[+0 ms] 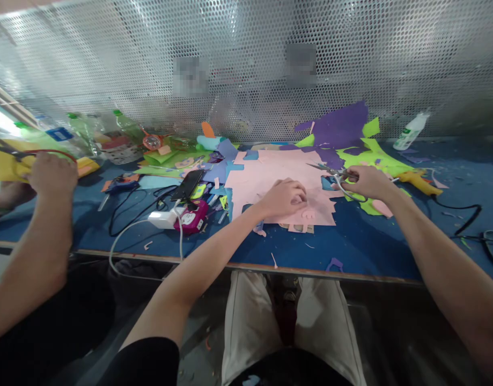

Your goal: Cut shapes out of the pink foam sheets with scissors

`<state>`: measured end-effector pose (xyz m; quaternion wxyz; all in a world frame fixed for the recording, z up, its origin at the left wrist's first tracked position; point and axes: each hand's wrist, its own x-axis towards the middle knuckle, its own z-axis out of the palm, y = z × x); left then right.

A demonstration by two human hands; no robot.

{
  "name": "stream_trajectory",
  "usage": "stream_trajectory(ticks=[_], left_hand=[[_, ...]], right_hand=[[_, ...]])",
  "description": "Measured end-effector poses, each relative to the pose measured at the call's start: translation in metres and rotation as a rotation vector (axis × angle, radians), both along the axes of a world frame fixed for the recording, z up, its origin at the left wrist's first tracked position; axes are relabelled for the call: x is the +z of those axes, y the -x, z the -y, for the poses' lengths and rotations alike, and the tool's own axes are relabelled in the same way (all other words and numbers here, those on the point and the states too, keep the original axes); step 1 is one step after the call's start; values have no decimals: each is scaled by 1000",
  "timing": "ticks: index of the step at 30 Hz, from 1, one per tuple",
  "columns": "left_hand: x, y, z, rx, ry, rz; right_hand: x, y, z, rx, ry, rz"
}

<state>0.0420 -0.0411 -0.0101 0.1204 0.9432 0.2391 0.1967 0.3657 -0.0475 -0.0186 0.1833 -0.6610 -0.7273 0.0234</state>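
Pale pink craft sheets [270, 174] with notched, cut edges lie in front of me on the blue table. My left hand [285, 197] rests over their lower part with its fingers curled; anything between the fingertips is hidden. Beside those fingertips is a small pink cut-out [308, 213]. At the sheet's right edge my right hand [365, 181] grips a pair of scissors [343, 185], fingers around the handles. The blades point left above the pink sheet and look slightly apart.
A yellow glue gun [421, 182] with a black cord and a white bottle [411, 131] are on the right. Purple foam sheet [338, 126] leans on the perforated metal panel. Phone [188, 184], magenta box [192, 217] and cables lie left. A co-worker's hand [53, 171] holds scissors far left.
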Motion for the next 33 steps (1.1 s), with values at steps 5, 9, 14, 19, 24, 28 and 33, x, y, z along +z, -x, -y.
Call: stream_trajectory(ticks=[5,9,14,19,24,28,33], left_hand=[[-2,-7,10,-87,128,-64],[-3,-8,10,-97,167,-43],[-3,-10,12,-105,162,-41],[-4,-10,13,-107,152,-55],[-3,-10,13,-132,178,-54],[-1,-9,13,-105,183,-21],[-3,-8,14,-104,175,-40]], right_hand=[[-2,8,0,-16,-11,25],[-6,13,-1,17,-12,19],[-8,14,-1,6,16,3],[-10,10,-2,10,9,8],[-13,11,-4,36,-25,-23],[-10,19,-4,-50,52,-219],[-10,25,-2,-77,343,-503]])
